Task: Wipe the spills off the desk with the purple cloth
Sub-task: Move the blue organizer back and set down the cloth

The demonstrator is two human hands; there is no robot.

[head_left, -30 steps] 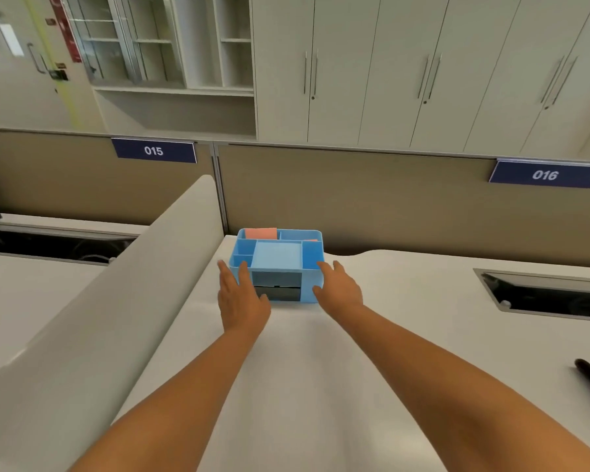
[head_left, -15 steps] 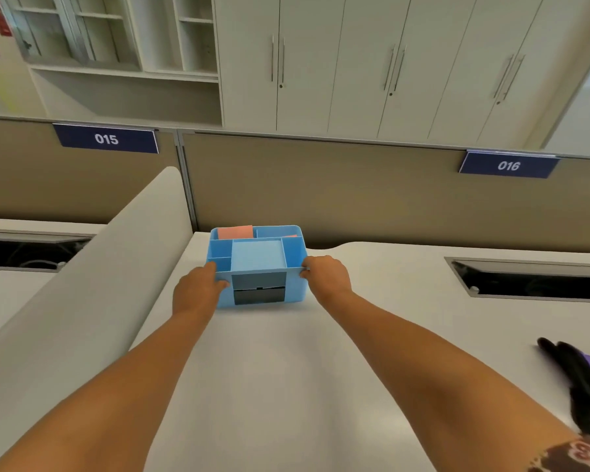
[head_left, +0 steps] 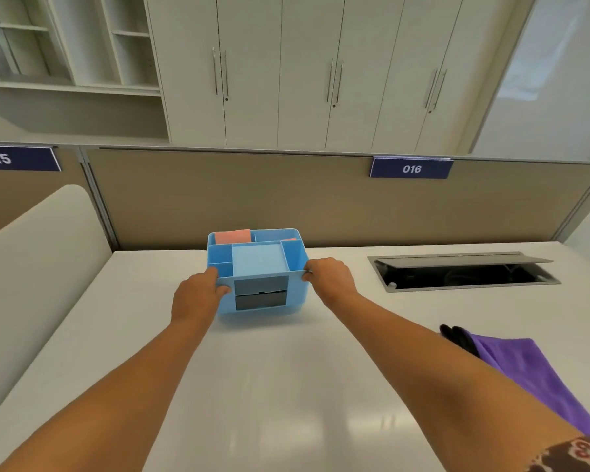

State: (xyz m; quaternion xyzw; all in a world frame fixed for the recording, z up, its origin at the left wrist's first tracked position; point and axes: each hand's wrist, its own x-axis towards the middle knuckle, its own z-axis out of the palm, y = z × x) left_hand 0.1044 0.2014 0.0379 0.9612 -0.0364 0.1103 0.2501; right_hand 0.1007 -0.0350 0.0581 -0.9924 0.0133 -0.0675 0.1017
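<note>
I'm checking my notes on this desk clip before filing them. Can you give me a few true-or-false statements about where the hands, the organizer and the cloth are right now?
1. Both hands grip the blue organizer, the left hand on its left side and the right hand on its right. True.
2. The purple cloth is in the right hand. False: it lies on the desk, right of the right forearm, untouched.
3. The organizer stands near the partition, left of the open cable hatch. True.
4. The partition sign above the hatch reads 015. False: that sign reads 016.
</note>
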